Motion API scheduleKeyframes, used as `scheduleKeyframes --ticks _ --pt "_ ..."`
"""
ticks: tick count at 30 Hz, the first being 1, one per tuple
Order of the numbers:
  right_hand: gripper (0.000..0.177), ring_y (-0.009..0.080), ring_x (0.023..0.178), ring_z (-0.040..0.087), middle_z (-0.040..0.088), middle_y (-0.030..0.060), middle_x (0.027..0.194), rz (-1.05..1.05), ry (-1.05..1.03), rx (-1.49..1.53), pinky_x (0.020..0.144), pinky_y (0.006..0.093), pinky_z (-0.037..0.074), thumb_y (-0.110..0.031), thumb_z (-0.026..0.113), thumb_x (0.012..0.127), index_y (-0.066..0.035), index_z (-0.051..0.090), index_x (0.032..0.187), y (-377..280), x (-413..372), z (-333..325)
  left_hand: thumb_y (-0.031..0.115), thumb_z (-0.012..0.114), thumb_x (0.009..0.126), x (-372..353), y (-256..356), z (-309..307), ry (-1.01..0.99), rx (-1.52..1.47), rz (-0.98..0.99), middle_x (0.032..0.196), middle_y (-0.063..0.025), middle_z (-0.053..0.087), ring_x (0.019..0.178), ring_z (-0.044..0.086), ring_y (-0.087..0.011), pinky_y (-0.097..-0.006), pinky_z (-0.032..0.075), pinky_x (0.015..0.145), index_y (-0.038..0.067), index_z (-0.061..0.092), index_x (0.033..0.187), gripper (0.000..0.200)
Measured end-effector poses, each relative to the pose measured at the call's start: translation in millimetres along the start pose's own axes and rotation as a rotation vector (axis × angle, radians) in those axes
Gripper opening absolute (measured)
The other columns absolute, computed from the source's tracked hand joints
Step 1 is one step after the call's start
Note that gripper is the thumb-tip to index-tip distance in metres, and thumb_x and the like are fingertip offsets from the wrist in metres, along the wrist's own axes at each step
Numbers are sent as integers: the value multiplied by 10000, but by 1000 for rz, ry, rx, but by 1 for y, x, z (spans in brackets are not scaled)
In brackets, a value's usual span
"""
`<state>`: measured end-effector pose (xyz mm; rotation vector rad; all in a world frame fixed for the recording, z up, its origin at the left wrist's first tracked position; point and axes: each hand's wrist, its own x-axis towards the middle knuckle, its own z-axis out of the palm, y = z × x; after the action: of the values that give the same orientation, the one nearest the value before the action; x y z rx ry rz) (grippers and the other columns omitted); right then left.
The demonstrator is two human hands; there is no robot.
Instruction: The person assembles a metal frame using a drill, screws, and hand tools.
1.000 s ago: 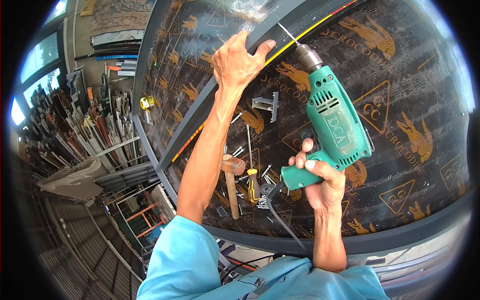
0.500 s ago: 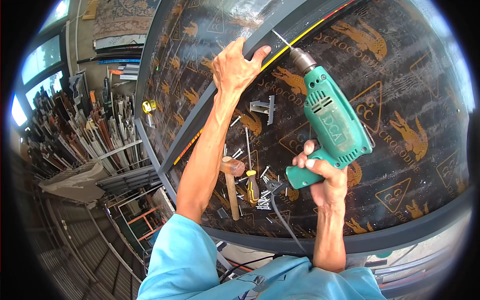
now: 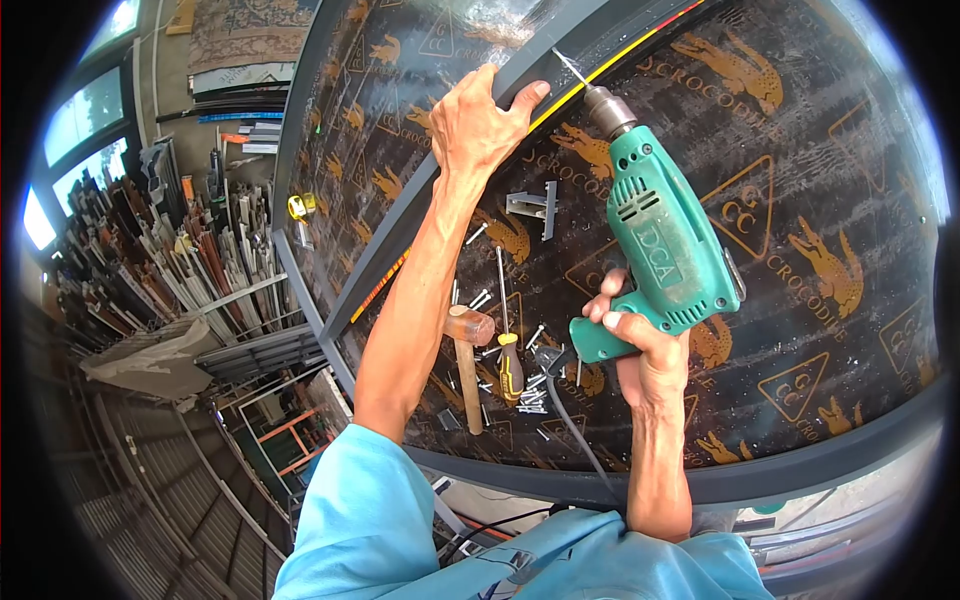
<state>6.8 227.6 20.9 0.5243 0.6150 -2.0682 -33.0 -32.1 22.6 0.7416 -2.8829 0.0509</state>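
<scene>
My left hand (image 3: 478,122) is wrapped over a long grey metal profile (image 3: 372,254), the thumb pressed along its near side. A green power drill (image 3: 662,235) marked DCA is gripped by its handle in my right hand (image 3: 645,345). Its thin bit slants up and left from the chuck, with the tip right at the profile's side, just beyond my left thumb. Beside the profile runs a yellow and red strip (image 3: 610,66). On the dark printed board (image 3: 800,330) below lie a small grey bracket (image 3: 535,206), a screwdriver (image 3: 509,365), a wooden-handled mallet (image 3: 468,385) and several loose screws (image 3: 533,395).
A grey frame edge (image 3: 740,487) borders the board nearest me. The drill's cable (image 3: 575,430) trails toward my body. On the left lie a yellow tape measure (image 3: 301,206) and, farther off, many upright metal lengths (image 3: 190,240).
The view has shifted slightly. My right hand and the drill's handle have swung a little left, while the bit tip stays at the profile. My left hand keeps its hold.
</scene>
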Motion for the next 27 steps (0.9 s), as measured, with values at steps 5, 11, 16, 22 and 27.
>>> scheduleKeyframes --ticks 5,11,16,22,27 --pt "631 201 735 604 578 117 936 -4 6 -12 742 363 519 77 580 632 27 469 1251 -7 1 -1 603 648 751 -1 -2 4 22 -11 15 823 -160 656 785 649 -350 -422 510 658 4 627 911 620" --pt "602 197 760 614 596 105 940 10 -30 59 687 331 521 78 600 634 9 489 1221 -6 8 3 615 660 737 0 0 0 17 -12 17 850 -199 663 789 650 -369 -415 508 687 -25 636 963 680" --pt "621 185 824 614 597 105 1016 0 -75 64 733 330 525 87 587 647 -11 476 1250 4 9 1 626 649 737 3 1 -4 -15 -4 -6 908 -201 666 831 652 -367 -424 513 713 -32 632 1013 714" --pt "637 193 778 592 568 91 938 -44 -99 65 822 399 511 79 582 652 -3 455 1271 20 11 -4 625 641 745 1 -1 -2 -15 -22 -3 905 -210 661 826 652 -370 -426 514 707 -23 634 1013 701" --pt "593 190 791 608 591 93 965 -19 -98 114 769 354 528 98 592 662 -2 481 1237 15 12 0 607 648 746 0 -4 2 40 -14 28 866 -189 658 802 649 -366 -431 511 684 -7 632 940 644"
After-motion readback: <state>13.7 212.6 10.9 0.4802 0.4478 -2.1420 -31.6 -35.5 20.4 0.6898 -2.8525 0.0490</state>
